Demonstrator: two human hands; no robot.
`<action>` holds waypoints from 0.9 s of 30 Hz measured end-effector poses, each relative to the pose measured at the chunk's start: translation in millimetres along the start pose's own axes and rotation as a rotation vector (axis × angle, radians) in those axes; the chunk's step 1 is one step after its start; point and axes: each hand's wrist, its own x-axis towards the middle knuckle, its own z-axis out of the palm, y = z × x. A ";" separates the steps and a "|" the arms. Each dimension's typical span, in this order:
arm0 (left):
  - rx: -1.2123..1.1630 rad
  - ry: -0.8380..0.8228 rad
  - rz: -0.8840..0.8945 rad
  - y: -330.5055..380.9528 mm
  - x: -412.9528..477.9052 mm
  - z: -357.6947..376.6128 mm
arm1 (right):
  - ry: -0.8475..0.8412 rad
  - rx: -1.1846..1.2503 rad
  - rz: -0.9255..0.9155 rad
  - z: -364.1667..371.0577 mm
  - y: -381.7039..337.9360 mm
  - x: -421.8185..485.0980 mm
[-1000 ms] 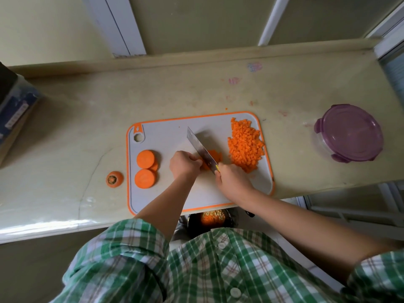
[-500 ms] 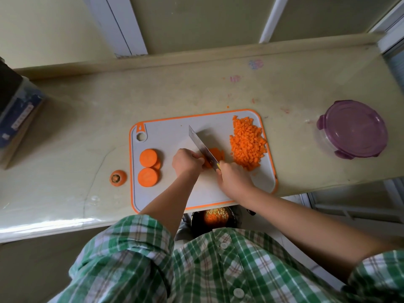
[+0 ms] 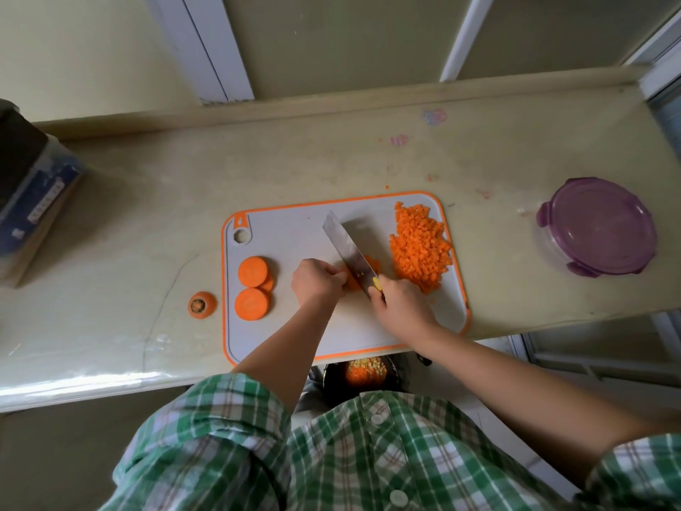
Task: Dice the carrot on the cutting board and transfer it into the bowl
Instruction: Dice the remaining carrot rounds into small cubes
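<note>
While left hand (image 3: pixel 317 284) is pinning a carrot piece (image 3: pixel 353 285), right hand (image 3: pixel 401 307) is gripping the knife (image 3: pixel 348 248), dicing; slices (image 3: pixel 254 285) at nine o'clock are likely coming next.

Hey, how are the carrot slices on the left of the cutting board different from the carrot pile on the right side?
The slices are a few big flat discs; the pile is many tiny cubes. The slices lie partly overlapping near the left edge of the cutting board; the pile is heaped toward its far right corner. The slices are not diced yet; the pile is. Both are orange carrot on the same board.
</note>
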 end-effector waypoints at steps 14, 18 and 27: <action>-0.066 0.038 -0.039 -6.0 -8.3 7.5 | -0.032 -0.098 -0.063 -4.2 -4.8 -8.5; -0.066 0.025 -0.049 -5.1 -6.2 7.4 | -0.061 -0.122 -0.045 -1.5 -9.5 -9.9; 0.001 0.004 -0.033 -5.0 0.2 5.8 | -0.067 -0.095 -0.017 2.5 -12.1 -5.9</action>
